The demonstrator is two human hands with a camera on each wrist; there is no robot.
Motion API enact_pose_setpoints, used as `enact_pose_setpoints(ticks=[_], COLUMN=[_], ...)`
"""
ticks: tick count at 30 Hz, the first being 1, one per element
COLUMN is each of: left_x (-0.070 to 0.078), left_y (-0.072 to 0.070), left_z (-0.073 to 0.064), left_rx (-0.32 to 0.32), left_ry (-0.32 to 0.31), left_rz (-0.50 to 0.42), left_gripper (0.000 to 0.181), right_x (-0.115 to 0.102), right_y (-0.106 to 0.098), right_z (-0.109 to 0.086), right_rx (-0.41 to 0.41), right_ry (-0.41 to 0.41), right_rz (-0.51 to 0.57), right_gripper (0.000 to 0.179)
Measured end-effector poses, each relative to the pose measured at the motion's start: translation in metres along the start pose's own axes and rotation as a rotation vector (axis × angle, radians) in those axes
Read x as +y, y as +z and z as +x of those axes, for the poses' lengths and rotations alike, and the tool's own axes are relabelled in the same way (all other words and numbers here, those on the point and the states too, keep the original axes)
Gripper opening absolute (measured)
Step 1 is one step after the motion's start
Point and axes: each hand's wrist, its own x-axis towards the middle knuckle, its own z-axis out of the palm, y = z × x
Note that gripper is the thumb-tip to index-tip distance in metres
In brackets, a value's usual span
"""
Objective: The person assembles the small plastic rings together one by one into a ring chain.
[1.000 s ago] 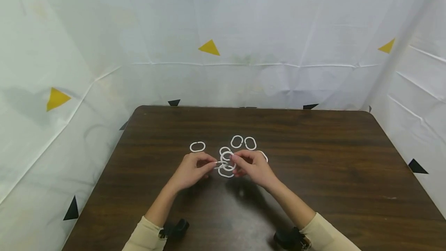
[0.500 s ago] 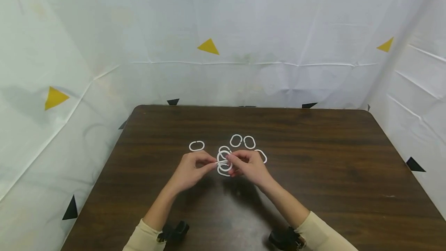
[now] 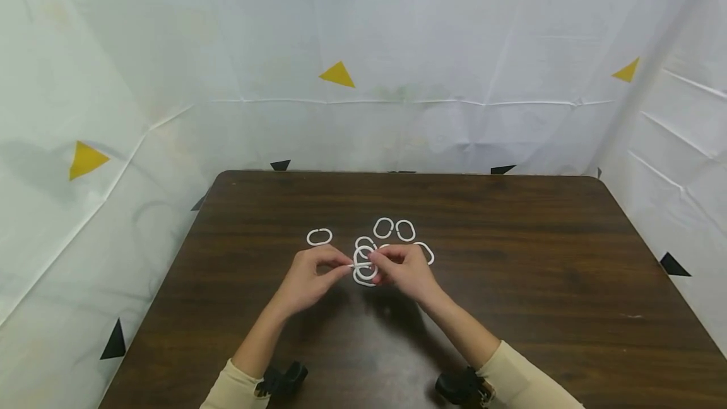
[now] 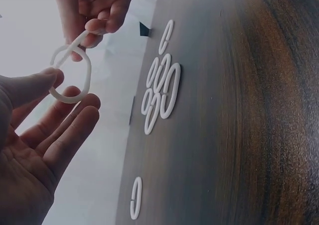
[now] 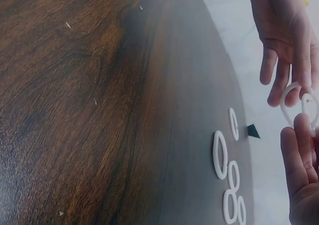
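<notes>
Above the table, my left hand (image 3: pixel 309 278) pinches a white C-shaped plastic ring (image 4: pixel 89 75) between thumb and fingertips. My right hand (image 3: pixel 407 270) pinches a second white ring (image 3: pixel 366 279) with its thumb and forefinger. The two rings cross each other between the hands, one seen nearly edge-on in the left wrist view. Whether one passes through the other's gap I cannot tell. Behind them, several overlapping white rings (image 4: pixel 175 88) lie on the table, partly hidden by the right hand in the head view.
One loose ring (image 3: pixel 318 244) lies to the left, beyond the left hand. Other rings, such as one farther back (image 3: pixel 375 231), lie beyond the right hand. The brown wooden table (image 3: pixel 539 283) is bordered by white sheeting (image 3: pixel 426 30) with yellow and black triangles.
My right hand has shifted slightly left, bringing its ring over the one in my left hand, which now looks more edge-on. Both hands keep their pinch. The head view has drifted slightly.
</notes>
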Motion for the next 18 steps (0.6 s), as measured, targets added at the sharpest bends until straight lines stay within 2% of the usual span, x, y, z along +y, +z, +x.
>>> enact_pose_setpoints(ticks=[7, 14, 18], left_x=[-0.002, 0.032, 0.032], left_y=[-0.002, -0.012, -0.016], left_z=[-0.003, -0.006, -0.008], left_rx=[0.012, 0.014, 0.002], left_ry=[-0.027, -0.063, -0.098], left_rz=[-0.035, -0.035, -0.055], left_gripper=[0.009, 0.008, 0.008], right_x=[0.003, 0.005, 0.008], right_y=[0.0, -0.001, -0.002], right_z=[-0.002, -0.001, -0.001], right_rx=[0.012, 0.027, 0.008], right_ry=[0.04, 0.054, 0.068], right_rz=[0.043, 0.052, 0.041], right_gripper=[0.022, 0.026, 0.026])
